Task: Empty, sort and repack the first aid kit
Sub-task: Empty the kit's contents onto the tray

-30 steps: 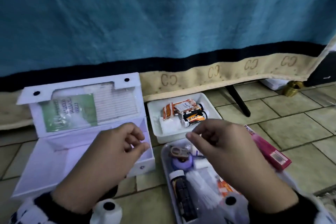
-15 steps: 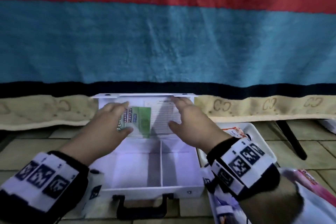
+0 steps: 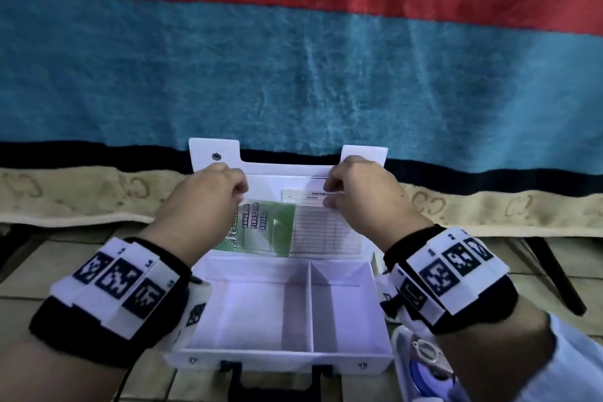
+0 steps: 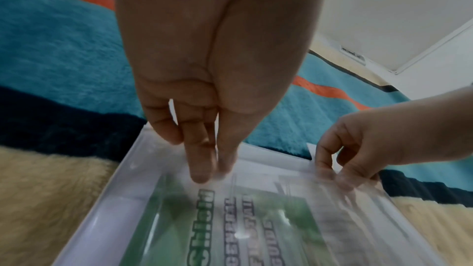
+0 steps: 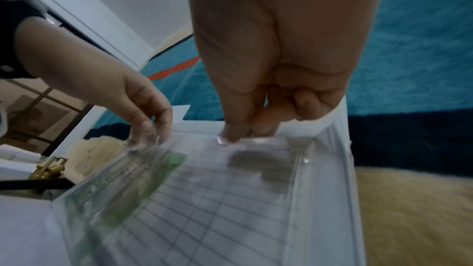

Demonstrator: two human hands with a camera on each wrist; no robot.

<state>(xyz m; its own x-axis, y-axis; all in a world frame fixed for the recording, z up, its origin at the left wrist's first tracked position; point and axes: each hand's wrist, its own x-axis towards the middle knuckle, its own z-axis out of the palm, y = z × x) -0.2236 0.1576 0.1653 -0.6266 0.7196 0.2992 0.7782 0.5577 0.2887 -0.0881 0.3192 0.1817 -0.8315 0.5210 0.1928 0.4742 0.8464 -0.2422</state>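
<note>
The white first aid kit (image 3: 342,359) lies open on the tiled floor, and its two compartments hold nothing. Its lid (image 3: 212,148) stands upright against the blanket. A clear sleeve (image 4: 258,181) inside the lid holds a green first aid guide (image 3: 264,228) and a white checklist sheet (image 3: 323,228). My left hand (image 3: 236,191) pinches the sleeve's top edge above the guide. Thumb and fingers of my right hand (image 3: 329,197) pinch the same edge above the checklist. The wrist views show the left hand (image 4: 207,171) and the right hand (image 5: 238,135) on the clear plastic.
A blue blanket (image 3: 326,75) with a red stripe hangs right behind the lid. A white tray (image 3: 399,369) at the lower right holds a blue tape roll (image 3: 424,375) and other supplies. A black furniture leg (image 3: 554,274) slants on the right. The kit's black handle (image 3: 270,385) faces me.
Both hands have moved from above the trays to the kit's lid, then up to the sleeve's top edge. Their fingers went from lying flat on the lid to pinching.
</note>
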